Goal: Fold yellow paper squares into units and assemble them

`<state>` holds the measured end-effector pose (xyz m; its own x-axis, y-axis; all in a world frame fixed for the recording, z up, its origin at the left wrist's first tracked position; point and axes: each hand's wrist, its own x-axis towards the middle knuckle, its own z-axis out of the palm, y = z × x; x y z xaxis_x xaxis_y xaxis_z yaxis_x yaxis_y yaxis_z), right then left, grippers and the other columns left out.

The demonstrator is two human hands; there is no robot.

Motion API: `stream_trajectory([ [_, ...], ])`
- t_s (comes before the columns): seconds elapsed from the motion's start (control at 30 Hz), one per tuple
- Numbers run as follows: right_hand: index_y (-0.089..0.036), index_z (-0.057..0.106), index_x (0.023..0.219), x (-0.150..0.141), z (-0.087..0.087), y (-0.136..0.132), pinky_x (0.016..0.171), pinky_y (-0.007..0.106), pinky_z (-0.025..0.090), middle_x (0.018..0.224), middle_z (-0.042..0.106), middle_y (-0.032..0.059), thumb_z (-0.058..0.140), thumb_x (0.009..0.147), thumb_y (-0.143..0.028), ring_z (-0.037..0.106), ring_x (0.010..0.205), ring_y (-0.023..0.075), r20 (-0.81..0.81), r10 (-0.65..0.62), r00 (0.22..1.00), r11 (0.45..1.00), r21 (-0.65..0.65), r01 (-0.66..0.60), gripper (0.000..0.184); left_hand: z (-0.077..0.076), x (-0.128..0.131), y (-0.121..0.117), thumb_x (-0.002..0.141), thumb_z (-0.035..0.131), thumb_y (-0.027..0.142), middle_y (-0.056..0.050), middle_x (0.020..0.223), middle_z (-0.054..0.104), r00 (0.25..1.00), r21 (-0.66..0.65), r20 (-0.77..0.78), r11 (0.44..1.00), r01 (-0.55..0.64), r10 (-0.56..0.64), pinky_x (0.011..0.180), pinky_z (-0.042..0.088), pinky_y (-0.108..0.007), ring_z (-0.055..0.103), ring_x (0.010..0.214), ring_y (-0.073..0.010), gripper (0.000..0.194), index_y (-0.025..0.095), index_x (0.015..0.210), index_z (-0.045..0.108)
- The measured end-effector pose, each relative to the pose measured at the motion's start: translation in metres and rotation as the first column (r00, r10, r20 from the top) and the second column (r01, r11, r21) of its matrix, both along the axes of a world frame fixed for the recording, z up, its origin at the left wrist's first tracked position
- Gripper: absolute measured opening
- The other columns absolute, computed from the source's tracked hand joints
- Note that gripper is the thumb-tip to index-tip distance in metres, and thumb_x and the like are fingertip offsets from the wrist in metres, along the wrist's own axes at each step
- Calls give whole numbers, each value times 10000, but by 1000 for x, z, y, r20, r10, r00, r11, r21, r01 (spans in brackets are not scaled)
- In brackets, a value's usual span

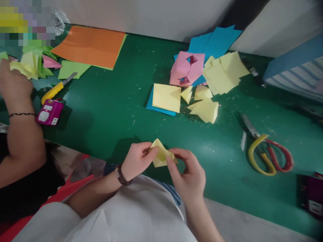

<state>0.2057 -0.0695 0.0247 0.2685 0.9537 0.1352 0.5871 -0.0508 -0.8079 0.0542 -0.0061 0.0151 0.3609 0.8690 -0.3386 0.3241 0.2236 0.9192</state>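
A small piece of yellow paper (159,155), partly folded, is held above the table's near edge. My left hand (138,160) pinches its left corner between thumb and fingers. On the other side my right hand (188,171) pinches the right edge, where the paper curls over. Beyond my hands lies a stack of yellow paper squares (166,97) on top of blue ones. Several folded yellow paper pieces (205,109) rest just right of that stack. Behind them stands a pink folded paper shape (188,69) with openings in it.
Scissors (257,136) with yellow and red handles lie at right. Loose yellow sheets (224,74) and blue sheets (214,42) sit at the back. Orange paper (91,45), a yellow-handled knife (57,90) and a purple box (50,112) are left, near a co-worker's arm (20,134).
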Motion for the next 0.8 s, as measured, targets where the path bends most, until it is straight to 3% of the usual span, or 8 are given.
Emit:
stream_trajectory([
  [0.1,-254,582,1010,-2,8,1,739,328,539,931,675,30,610,838,-170,645,865,178,99,98,990,991,86,-106,193,1,2,0,890,514,406,22,563,493,999,-36,31,999,-10,11,466,346,-190,429,508,-79,368,146,635,567],
  [0.27,-253,568,1073,-5,11,4,790,381,535,1018,668,55,617,817,-130,627,937,201,197,177,964,968,142,-207,288,9,4,-2,897,489,507,-23,704,616,969,-242,235,970,-17,75,609,521,-230,607,669,-138,414,148,718,594],
  [0.4,-252,579,1100,-5,12,4,805,405,534,1041,669,63,643,810,-178,628,949,220,277,213,937,955,142,-259,305,12,2,-2,884,505,541,-48,780,649,963,-249,261,968,-1,68,662,548,-253,632,744,-162,430,135,823,634],
  [0.6,-255,536,1242,5,18,-3,825,447,543,1157,642,98,681,809,-304,619,1039,266,249,263,932,953,83,-291,460,8,1,0,835,587,527,-44,806,669,956,-286,278,958,-12,95,655,585,-265,639,720,-153,397,142,893,670],
  [0.73,-254,516,1271,15,14,-8,864,426,547,1240,604,105,603,833,-186,606,1108,249,191,272,943,960,20,-280,451,9,1,2,808,607,575,-68,857,680,939,-364,312,931,-23,145,648,601,-268,667,786,-179,470,128,944,659],
  [0.8,-263,548,1218,17,11,-9,848,392,552,1180,639,79,551,844,-141,634,1058,222,167,260,951,964,11,-265,393,10,0,2,782,611,624,-83,889,679,927,-394,346,919,0,148,617,601,-260,673,806,-188,545,123,993,649],
])
